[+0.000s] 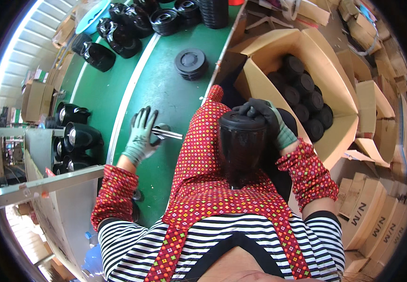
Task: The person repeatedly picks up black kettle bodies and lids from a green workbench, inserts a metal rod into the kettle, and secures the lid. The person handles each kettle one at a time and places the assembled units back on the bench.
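Observation:
My right hand [270, 123], in a grey-green glove with dark fingers, is closed over the top of a glossy black jar-shaped housing [242, 148]. That housing has a flat round top, narrows downward and stands against my red patterned apron [199, 160]. My left hand [141, 136], gloved alike, is over the green table with its fingers stretched out and apart. A silver metal rod [169, 134] crosses between its fingers and thumb, pointing toward my apron; no firm grip shows. Beside the rod is a small grey round piece [162, 127], partly hidden.
A stack of black round discs [191, 64] sits farther up the green table [159, 84]. Glossy black housings [122, 40] crowd its far end, and more [80, 136] line the left. At right, an open carton [346, 127] holds several black round pieces [303, 84]. Closed cartons [365, 211] stand lower right.

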A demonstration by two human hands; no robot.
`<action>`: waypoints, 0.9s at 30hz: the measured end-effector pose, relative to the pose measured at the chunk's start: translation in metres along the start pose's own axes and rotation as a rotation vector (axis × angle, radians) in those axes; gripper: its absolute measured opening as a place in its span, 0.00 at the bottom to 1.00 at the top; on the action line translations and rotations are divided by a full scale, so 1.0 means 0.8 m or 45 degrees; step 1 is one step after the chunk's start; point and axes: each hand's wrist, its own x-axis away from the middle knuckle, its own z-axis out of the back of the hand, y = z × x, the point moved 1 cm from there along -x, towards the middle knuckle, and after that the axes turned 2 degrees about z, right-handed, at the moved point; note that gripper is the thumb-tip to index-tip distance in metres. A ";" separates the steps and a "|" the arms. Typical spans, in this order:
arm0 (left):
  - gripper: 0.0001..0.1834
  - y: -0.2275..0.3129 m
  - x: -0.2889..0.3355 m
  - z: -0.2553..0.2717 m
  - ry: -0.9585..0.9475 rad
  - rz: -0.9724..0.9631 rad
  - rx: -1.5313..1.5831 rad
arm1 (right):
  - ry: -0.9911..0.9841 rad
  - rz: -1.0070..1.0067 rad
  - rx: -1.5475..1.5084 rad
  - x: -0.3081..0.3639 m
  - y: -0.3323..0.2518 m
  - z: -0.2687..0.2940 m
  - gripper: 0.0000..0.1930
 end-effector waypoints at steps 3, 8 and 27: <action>0.40 -0.062 -0.008 -0.027 -0.304 -0.037 0.045 | -0.104 -0.188 -0.092 -0.016 -0.013 0.014 0.24; 0.25 -0.011 0.000 0.026 -0.165 0.071 0.482 | -0.124 -0.436 0.688 -0.029 -0.045 -0.007 0.24; 0.36 0.202 -0.205 0.204 -0.129 -1.110 1.077 | -0.385 0.857 0.885 -0.098 -0.019 0.025 0.11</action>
